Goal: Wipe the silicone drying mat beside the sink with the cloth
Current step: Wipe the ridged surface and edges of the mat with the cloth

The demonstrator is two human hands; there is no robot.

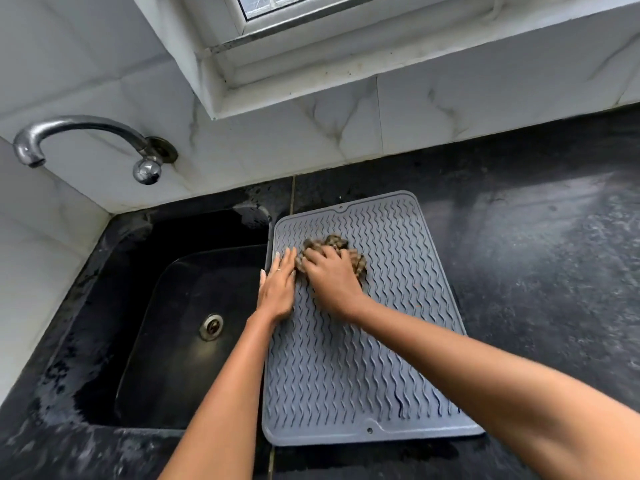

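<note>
A grey silicone drying mat (353, 358) with wavy ridges lies on the black counter, right of the sink. A crumpled brown cloth (332, 244) sits on the mat's far left part. My right hand (332, 277) covers the cloth, its fingers curled into it. My left hand (277, 285) lies flat on the mat's left edge with straight fingers, just left of the cloth.
The black sink (180, 327) with a metal drain (211, 326) lies directly left of the mat. A chrome tap (86, 140) juts from the tiled wall above it. The dark counter (540, 258) stretches to the right. A window sill (311, 88) overhangs the back wall.
</note>
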